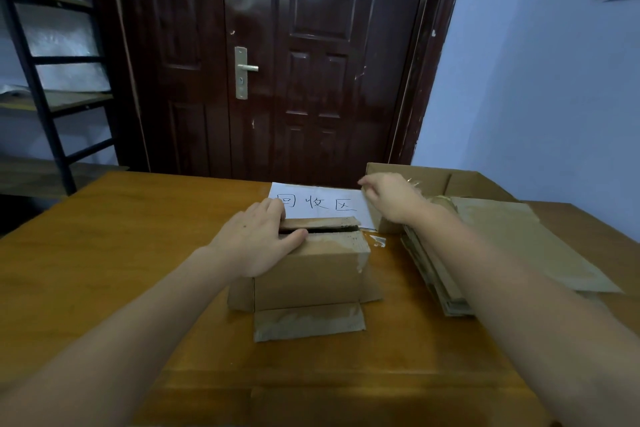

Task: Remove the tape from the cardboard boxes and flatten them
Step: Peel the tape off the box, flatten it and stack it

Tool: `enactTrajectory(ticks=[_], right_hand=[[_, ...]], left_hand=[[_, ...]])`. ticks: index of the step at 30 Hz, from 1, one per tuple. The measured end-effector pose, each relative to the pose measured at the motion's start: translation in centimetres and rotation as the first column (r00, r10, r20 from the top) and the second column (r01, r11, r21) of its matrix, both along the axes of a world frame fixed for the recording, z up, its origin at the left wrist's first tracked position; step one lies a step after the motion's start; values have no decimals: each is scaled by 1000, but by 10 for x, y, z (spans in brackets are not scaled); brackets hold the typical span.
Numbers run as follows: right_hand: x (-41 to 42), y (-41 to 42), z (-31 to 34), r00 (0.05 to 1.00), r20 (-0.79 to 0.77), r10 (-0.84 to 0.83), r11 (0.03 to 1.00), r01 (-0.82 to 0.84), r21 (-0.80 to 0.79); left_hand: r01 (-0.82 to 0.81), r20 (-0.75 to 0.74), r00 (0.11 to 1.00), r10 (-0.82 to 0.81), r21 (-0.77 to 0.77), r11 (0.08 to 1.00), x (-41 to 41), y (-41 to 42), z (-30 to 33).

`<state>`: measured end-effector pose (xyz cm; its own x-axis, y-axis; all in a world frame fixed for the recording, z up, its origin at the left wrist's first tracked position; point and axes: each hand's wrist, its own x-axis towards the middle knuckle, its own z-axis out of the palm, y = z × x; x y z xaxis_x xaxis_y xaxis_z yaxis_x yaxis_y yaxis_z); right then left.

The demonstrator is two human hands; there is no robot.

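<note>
- One small brown cardboard box [308,270] stands mid-table, unflattened; top seam parted, tape remnants remain.
- Left hand [258,239] rests on it, fingers spread flat.
- Right hand [389,199]: grip cannot be told.
- Flattened brown cardboard stack [502,246] lies right.

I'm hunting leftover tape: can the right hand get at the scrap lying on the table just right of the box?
Probably yes. The tape scrap lies bare on the table between the box and the flattened stack, just below the right hand; nothing covers it.
</note>
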<state>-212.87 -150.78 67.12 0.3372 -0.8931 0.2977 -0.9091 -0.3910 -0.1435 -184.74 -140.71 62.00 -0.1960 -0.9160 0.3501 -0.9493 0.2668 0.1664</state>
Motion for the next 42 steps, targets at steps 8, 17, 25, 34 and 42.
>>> enactTrajectory(ticks=[8,17,25,34,42], right_hand=[[45,89,-7,968,-40,248,939,-230,256],[53,120,-21,980,-82,184,975,-192,-108],[57,157,-37,990,-61,123,910,-137,-392],[59,184,-90,981,-96,170,854,-195,-482],[61,186,-90,978,13,209,842,-173,-511]], left_hand=[[68,173,985,-26,-238,969,-4,12,11],[192,75,981,-181,-183,964,10,37,10],[299,131,954,-268,-385,873,9,77,10],[472,261,881,-394,-435,767,15,100,-33],[161,99,982,-159,-14,987,9,65,3]])
